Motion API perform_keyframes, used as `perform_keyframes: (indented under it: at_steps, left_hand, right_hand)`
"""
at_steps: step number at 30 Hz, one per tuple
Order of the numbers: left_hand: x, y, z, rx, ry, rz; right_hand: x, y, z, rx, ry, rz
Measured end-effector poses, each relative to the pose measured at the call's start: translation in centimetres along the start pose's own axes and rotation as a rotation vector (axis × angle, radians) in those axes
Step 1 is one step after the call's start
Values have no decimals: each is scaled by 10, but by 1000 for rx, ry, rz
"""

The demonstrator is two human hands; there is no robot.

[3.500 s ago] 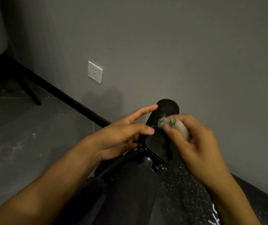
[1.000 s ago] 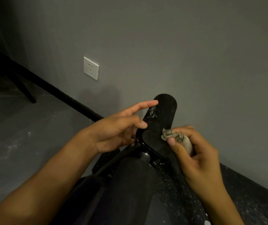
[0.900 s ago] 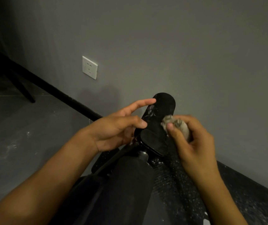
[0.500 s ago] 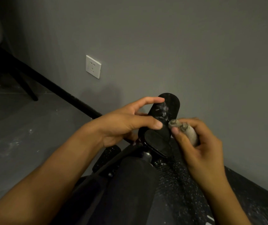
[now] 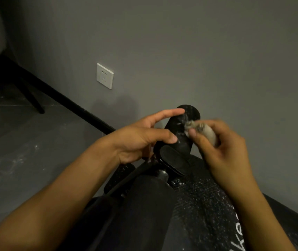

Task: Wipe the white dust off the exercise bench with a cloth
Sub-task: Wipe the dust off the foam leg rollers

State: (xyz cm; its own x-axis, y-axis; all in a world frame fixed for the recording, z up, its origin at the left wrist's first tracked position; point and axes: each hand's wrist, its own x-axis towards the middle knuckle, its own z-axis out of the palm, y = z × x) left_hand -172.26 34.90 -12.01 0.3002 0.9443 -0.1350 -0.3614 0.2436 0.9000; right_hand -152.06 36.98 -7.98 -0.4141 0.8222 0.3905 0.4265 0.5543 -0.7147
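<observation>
1. Right hand is pinching the wadded cloth, rubbing it on the upright pad of the exercise bench.
2. Left hand is gripping that pad, steadying it.
3. White streaks are showing there; speckled seat is awaiting wiping.

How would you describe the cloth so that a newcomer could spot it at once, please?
Start at the grey wall and drop to the black oval pad standing before it. Against that pad's upper right edge the right hand pinches a small wad, the cloth. Unlike its black surroundings, it is pale grey-beige and crumpled.
</observation>
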Motion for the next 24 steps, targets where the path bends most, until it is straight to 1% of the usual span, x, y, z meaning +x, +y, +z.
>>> perform_keyframes:
  at_steps: [2, 4, 6, 8, 10, 12, 14, 15, 17, 21, 22, 24]
  left_hand:
    - [-1, 2, 2, 22, 11, -2]
    - [-3, 1, 1, 18, 4, -6]
    - [-4, 0, 0, 7, -9, -9]
    - [-3, -1, -1, 0, -14, -3]
    - [-3, -2, -2, -4, -19, 3]
    - [-3, -1, -1, 0, -24, -3]
    - [-4, 0, 0, 12, -20, -12]
    - [-5, 0, 0, 10, -17, -12]
    - [-6, -1, 0, 8, -23, -5]
    - [-6, -3, -2, 5, -36, 13]
    - [-5, -3, -3, 8, -42, 17]
    - [-4, -4, -1, -4, -68, 20]
  right_hand:
    - [20, 9, 5, -119, 106, 31]
    - [26, 12, 13, -101, 142, 49]
    - [10, 5, 15, -25, 101, 25]
    - [-11, -6, 12, 66, 17, -11]
    - [-18, -10, 8, 59, -32, -31]
    - [-1, -4, 6, -41, 5, -23]
    - [21, 3, 6, -153, 70, 23]
    - [28, 5, 9, -172, 89, 38]
    - [23, 2, 13, -148, 95, 48]
    - [-19, -18, 7, 99, -49, 11]
    - [-20, -18, 5, 90, -69, 1]
    - [-3, -13, 2, -33, -40, -17]
